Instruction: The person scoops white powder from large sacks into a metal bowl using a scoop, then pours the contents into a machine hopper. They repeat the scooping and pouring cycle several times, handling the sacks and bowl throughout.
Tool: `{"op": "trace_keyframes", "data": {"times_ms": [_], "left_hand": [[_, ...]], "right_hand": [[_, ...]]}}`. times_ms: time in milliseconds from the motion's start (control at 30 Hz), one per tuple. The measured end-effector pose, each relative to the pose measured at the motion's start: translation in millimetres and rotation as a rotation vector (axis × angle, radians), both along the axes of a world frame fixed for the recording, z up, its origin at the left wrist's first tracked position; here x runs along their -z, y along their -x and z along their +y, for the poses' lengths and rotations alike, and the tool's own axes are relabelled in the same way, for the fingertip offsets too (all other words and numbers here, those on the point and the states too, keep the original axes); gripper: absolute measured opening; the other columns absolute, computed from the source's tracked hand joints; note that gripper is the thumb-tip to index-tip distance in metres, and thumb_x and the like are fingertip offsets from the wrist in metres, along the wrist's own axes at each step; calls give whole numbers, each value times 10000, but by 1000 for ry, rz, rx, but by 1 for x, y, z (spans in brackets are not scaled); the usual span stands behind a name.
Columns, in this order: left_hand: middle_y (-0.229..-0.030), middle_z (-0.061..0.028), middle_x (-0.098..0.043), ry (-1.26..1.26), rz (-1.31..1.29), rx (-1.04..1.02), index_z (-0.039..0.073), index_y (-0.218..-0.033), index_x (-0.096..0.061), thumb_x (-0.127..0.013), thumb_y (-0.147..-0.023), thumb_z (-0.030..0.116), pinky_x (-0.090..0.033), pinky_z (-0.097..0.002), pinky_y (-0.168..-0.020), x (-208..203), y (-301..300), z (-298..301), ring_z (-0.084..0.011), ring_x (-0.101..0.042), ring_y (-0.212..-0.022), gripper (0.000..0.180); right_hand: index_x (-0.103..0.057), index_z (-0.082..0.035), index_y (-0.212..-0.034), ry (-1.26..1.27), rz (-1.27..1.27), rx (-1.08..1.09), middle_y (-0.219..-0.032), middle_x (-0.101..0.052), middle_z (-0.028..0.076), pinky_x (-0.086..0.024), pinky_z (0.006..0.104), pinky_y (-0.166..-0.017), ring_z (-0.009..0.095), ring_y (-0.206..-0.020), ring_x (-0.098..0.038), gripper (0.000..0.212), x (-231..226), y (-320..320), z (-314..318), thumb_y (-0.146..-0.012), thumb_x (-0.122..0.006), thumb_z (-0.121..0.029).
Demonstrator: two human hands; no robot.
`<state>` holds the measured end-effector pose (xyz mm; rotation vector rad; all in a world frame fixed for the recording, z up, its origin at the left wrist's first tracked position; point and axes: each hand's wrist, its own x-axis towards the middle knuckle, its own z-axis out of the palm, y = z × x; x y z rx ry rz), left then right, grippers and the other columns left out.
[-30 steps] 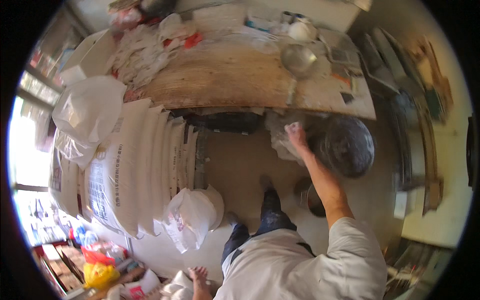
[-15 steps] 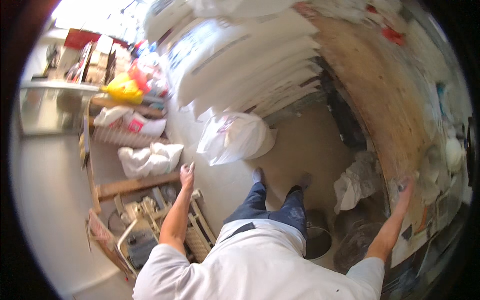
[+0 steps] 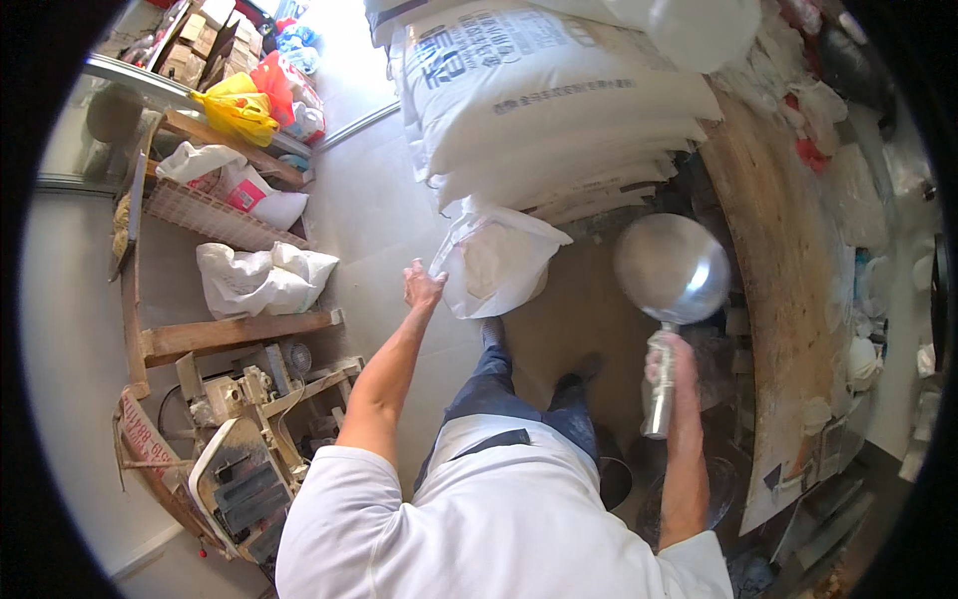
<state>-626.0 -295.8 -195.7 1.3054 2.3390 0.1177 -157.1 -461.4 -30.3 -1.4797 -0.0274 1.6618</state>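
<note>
My right hand (image 3: 672,361) grips the handle of a large metal ladle (image 3: 671,268), its round bowl held over the floor beside the wooden worktable (image 3: 788,299). My left hand (image 3: 422,286) reaches out with fingers apart and touches the edge of an open white sack (image 3: 496,262) that stands on the floor. Behind that sack lies a stack of big white printed sacks (image 3: 544,110).
A wooden shelf rack (image 3: 235,329) at the left carries white bags, a yellow bag (image 3: 239,108) and a wire basket. A small machine (image 3: 244,449) stands at the lower left. Dark pots (image 3: 614,479) sit on the floor by my feet. Bags and bowls clutter the worktable.
The view has swung left toward the sacks. My right hand now holds the metal ladle, which it did not hold before. My left hand has risen to the open white sack.
</note>
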Motion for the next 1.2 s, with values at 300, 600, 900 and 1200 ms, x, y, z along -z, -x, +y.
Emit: {"op": "trace_keyframes", "data": {"times_ms": [300,600,900,1200], "left_hand": [[-725,-205,-631,-375,-264,168,30,-776,-641,-642,-853,187,-468,-449,-611,38,18,8,-371,-616,-648,175],[-695,-214,-610,-465,-491,150,-20,-793,-622,-638,-799,46,-463,-416,-599,32,32,26,-345,-613,-625,69],[-612,-153,-591,-484,-654,87,-54,-801,-624,-674,-787,-6,-441,-294,-543,15,14,18,-131,-547,-546,70],[-603,-95,-577,-412,-689,51,-54,-842,-634,-646,-792,-38,-405,-253,-521,-2,14,23,-76,-511,-548,54]], "right_hand": [[-566,-92,-767,266,183,-721,-643,-560,25,-469,293,-458,134,-523,-554,186,103,208,140,-894,-589,-226],[-589,109,-1072,-317,-1624,-1777,-894,-673,222,-591,430,-666,308,-801,-699,293,245,261,207,-849,-578,-80],[-590,99,-1092,-735,-1548,-2053,-866,-689,212,-590,420,-527,320,-771,-711,331,339,236,242,-834,-608,-106],[-618,39,-960,-346,-1583,-1852,-839,-678,175,-577,443,-678,335,-783,-708,181,330,231,195,-843,-582,-93]]}}
